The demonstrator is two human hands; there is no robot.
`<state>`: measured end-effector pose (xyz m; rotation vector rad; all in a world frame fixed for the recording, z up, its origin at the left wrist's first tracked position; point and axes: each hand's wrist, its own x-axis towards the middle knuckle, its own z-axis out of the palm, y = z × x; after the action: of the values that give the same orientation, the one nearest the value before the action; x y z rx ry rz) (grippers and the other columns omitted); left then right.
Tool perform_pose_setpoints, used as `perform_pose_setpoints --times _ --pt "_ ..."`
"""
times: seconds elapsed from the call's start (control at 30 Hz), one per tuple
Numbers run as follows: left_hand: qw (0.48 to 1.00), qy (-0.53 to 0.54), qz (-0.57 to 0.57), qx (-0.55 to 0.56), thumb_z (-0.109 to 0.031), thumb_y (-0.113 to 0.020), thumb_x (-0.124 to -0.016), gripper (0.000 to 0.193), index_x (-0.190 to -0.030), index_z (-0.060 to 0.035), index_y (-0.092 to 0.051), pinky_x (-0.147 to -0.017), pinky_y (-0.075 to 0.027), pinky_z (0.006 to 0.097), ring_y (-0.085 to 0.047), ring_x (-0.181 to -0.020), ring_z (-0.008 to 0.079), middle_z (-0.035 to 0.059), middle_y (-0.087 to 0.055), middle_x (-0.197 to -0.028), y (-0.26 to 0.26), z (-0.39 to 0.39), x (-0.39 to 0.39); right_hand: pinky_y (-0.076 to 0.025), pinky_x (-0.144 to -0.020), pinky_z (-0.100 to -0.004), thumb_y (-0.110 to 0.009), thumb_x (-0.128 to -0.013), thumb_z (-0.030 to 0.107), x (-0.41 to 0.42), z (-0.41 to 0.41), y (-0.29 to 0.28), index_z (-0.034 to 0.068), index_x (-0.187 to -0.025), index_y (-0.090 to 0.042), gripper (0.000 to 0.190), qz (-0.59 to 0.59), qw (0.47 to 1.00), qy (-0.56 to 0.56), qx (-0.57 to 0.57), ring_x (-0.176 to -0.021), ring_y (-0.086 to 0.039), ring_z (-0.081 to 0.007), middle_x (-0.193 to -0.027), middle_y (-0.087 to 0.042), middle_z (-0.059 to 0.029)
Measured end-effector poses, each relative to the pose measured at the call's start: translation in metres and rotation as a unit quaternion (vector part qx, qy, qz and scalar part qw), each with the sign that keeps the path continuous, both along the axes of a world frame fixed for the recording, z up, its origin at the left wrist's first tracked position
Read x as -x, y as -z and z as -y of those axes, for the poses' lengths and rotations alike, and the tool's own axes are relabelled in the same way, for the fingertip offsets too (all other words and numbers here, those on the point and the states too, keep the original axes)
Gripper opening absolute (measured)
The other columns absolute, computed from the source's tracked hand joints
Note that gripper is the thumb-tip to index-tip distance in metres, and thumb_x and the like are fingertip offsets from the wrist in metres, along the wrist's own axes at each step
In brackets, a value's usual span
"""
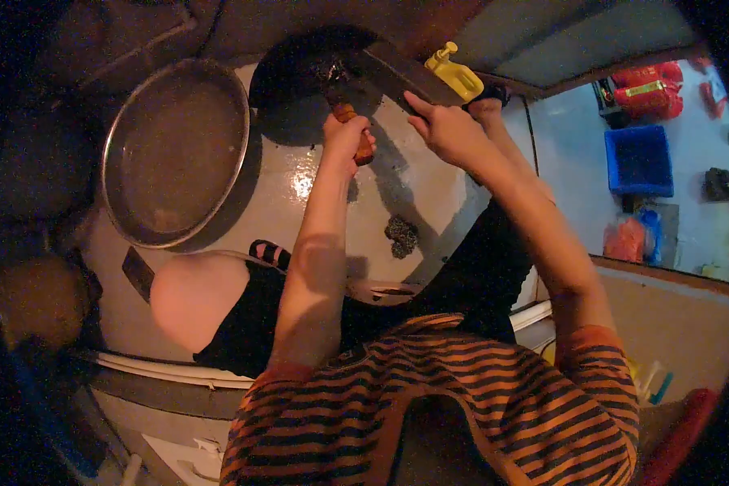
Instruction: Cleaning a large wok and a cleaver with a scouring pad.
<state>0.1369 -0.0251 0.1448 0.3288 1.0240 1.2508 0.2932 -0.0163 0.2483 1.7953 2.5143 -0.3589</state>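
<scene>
My left hand (346, 136) is wrapped around the brown wooden handle (362, 152) of a blackened wok (291, 103). The wok rests on the pale, wet-looking floor in front of me, its inside mostly in shadow. To the right, my right hand (449, 133) is beside a dark, flat, elongated thing (407, 76) at the wok's edge. Its index finger points forward; whether the hand holds anything is hidden. A metal wool scourer (401, 236) lies on the floor between my legs.
At the left is a large oval-looking metal basin (176, 155). A yellow jug with a pump top (458, 76) stands beyond my right hand. My sandalled feet flank the work. Through the doorway are a blue crate (639, 161) and red packages (650, 91).
</scene>
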Motion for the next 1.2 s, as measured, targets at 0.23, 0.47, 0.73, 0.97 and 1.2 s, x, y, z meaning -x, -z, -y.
perform_pose_setpoints --times 0.23,0.47,0.73,0.97,1.2 --pt "1.000 -0.003 -0.028 0.001 -0.004 -0.058 -0.070 0.022 -0.082 -0.0111 -0.042 -0.038 -0.045 0.0316 -0.050 -0.043 0.0168 0.0048 -0.048 -0.061 0.003 -0.001 -0.002 -0.047 -0.067 -0.0465 -0.047 -0.086 0.032 -0.019 0.005 -0.022 0.022 -0.125 -0.045 0.040 0.123 0.985 -0.106 -0.062 -0.072 -0.061 -0.0349 -0.083 -0.063 -0.0173" --pt "0.999 0.004 -0.031 0.007 -0.005 -0.059 -0.070 0.025 -0.085 -0.0114 -0.041 -0.038 -0.046 0.0320 -0.051 -0.045 0.0172 0.0050 -0.048 -0.061 0.005 -0.009 0.006 -0.050 -0.059 -0.0470 -0.046 -0.086 0.030 -0.013 -0.017 -0.041 0.019 -0.125 -0.045 0.040 0.122 0.978 -0.161 -0.060 -0.068 -0.061 -0.0348 -0.074 -0.062 -0.0169" --pt "0.998 0.019 -0.060 0.013 -0.005 -0.059 -0.070 0.024 -0.085 -0.0105 -0.041 -0.038 -0.045 0.0319 -0.051 -0.045 0.0171 0.0051 -0.048 -0.062 0.007 -0.006 0.007 -0.050 -0.057 -0.0450 -0.046 -0.085 0.024 -0.007 -0.018 -0.052 0.018 -0.123 -0.047 0.039 0.171 0.965 -0.190 -0.065 -0.064 -0.060 -0.0332 -0.071 -0.061 -0.0150" --pt "0.995 0.056 -0.081 0.011 -0.001 -0.057 -0.068 0.034 -0.096 -0.0065 -0.038 -0.037 -0.046 0.0322 -0.052 -0.045 0.0176 0.0073 -0.049 -0.065 0.011 -0.019 0.015 -0.048 -0.055 -0.0430 -0.049 -0.085 0.024 0.014 -0.024 -0.051 0.022 -0.129 -0.041 0.045 0.255 0.938 -0.211 -0.101 -0.062 -0.060 -0.0317 -0.067 -0.060 -0.0141" --pt "0.992 0.078 -0.093 0.028 0.000 -0.057 -0.066 0.032 -0.092 -0.0072 -0.040 -0.037 -0.046 0.0318 -0.052 -0.044 0.0168 0.0070 -0.049 -0.063 0.015 -0.025 0.029 -0.048 -0.058 -0.0438 -0.047 -0.087 0.025 0.009 -0.036 -0.019 0.028 -0.128 -0.041 0.042 0.072 0.977 -0.189 -0.067 -0.065 -0.060 -0.0334 -0.067 -0.059 -0.0156"
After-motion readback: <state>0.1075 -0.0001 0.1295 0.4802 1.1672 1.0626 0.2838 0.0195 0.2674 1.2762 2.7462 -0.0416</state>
